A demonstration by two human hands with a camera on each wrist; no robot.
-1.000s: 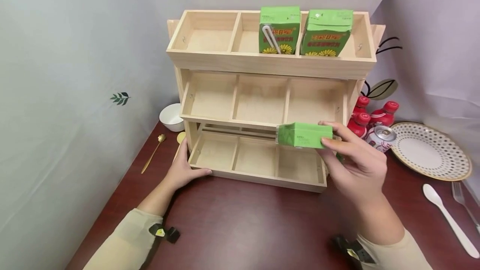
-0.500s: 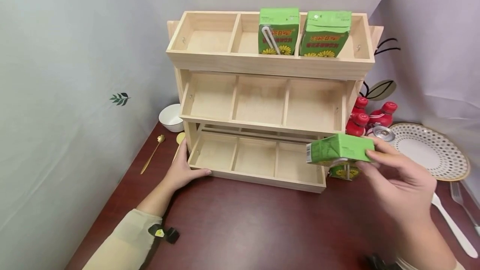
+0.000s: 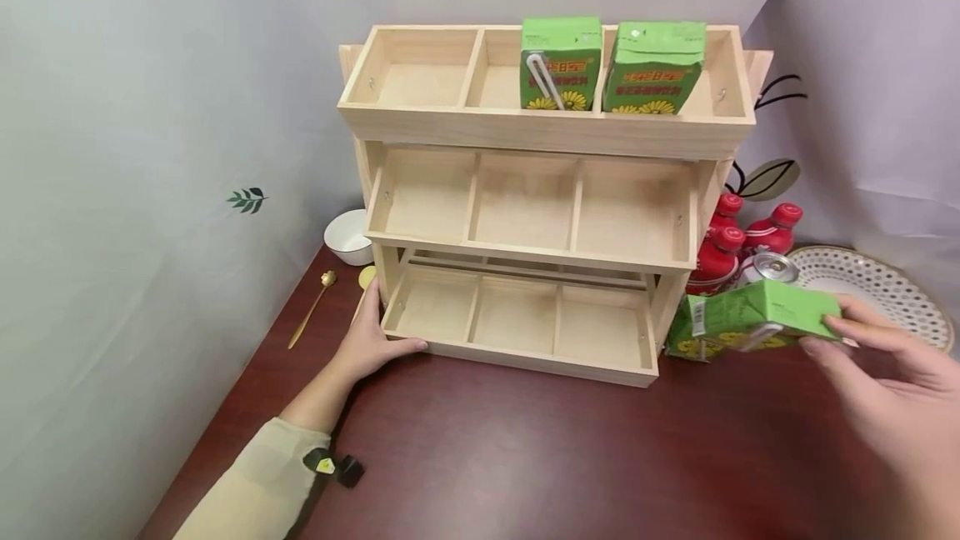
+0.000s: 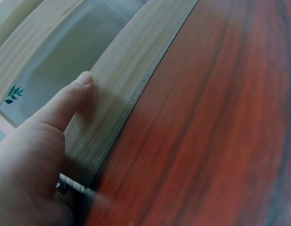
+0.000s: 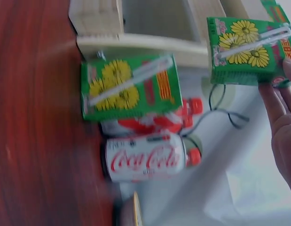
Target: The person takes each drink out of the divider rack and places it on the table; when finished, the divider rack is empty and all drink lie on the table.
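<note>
My right hand [image 3: 892,382] pinches a green drink carton [image 3: 802,307] by one end, tilted, with its white straw showing, at the right of the wooden shelf rack [image 3: 525,357]. In the right wrist view the held carton [image 5: 244,52] is above a second green carton [image 5: 129,89] standing on the table beside the rack. My left hand [image 3: 367,340] holds the rack's lower left corner; its thumb [image 4: 72,101] lies on the front board, and the other fingers are partly hidden at the side. Two more green cartons [image 3: 561,65] stand in the top tier's middle and right compartments.
Red-capped bottles [image 3: 720,248] and a Coca-Cola can [image 5: 145,157] stand right of the rack, near a dotted plate [image 3: 832,265]. At the left are a white bowl [image 3: 348,236] and a gold spoon [image 3: 313,311].
My right hand has carried the green carton rightward and slightly down, from in front of the rack to beside it. My left hand stays at the lower left corner.
</note>
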